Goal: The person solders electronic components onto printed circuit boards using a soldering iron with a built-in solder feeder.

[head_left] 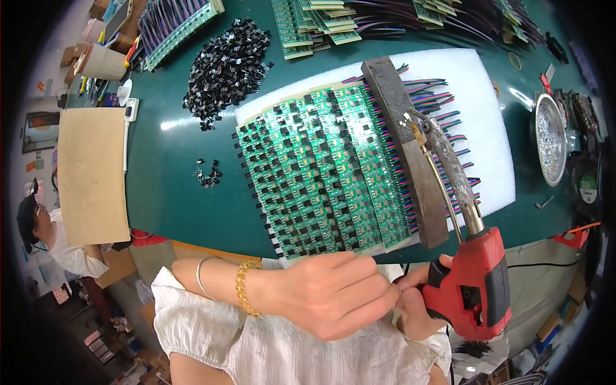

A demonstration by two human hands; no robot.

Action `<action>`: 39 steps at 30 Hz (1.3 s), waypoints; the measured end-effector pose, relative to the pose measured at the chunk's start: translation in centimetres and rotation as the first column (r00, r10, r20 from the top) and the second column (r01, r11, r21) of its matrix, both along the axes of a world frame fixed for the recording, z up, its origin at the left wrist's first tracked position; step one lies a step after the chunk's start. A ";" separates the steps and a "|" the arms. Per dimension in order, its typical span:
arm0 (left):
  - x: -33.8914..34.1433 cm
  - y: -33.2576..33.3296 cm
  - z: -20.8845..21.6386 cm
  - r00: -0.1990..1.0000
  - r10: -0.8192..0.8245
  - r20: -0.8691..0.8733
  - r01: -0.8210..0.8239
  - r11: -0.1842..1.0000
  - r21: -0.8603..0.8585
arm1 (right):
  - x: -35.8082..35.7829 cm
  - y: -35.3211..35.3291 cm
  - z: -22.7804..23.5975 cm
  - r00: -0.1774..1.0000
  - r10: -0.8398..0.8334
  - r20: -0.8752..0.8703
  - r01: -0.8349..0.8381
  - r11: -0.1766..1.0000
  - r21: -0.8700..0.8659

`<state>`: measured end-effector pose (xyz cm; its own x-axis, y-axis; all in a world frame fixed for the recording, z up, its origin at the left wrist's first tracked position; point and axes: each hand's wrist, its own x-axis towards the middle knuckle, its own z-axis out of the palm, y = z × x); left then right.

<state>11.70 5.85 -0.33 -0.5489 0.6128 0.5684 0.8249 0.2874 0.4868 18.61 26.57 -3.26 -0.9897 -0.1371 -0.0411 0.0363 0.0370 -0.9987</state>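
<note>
"since the soldering gun (473,256) is right of the bar (414,167), heavy?"
"likely, and stiff; my right hand (418,317) grasps its handle (497,298), best hold. left hand's (333,292) curled, contents i can't tell."

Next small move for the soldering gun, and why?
Probably shift the red soldering gun, held in the right hand, leftward toward the green circuit boards: its tip appears over the dark bar, not over the exposed boards.
</note>
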 end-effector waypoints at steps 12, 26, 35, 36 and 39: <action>0.4 -0.2 -0.3 1.000 -0.005 -0.022 0.006 1.000 0.031 | 1.2 0.5 0.2 0.950 -0.112 0.293 0.092 0.992 0.081; -0.2 0.0 -0.3 0.998 -0.007 -0.068 0.009 0.999 0.039 | 1.6 1.5 -0.7 0.802 -0.108 0.588 0.271 0.943 -0.196; -4.2 -1.9 -0.4 0.906 0.421 0.037 -0.416 0.904 -0.103 | 2.2 2.2 -2.2 0.898 -0.043 0.437 0.195 0.931 -0.309; -4.5 -2.0 -0.7 0.871 0.483 0.089 -0.475 0.875 -0.097 | 2.3 2.3 -2.3 0.907 -0.036 0.421 0.185 0.929 -0.321; -4.9 -2.0 -0.6 0.875 0.480 0.053 -0.471 0.872 -0.132 | 2.3 2.4 -2.4 0.928 -0.021 0.372 0.162 0.922 -0.352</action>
<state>6.83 3.89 -0.92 -0.8314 0.3226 0.4524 0.5335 0.6911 0.4876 20.95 28.99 -5.69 -0.9267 -0.1217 -0.3555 0.3751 -0.3528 -0.8572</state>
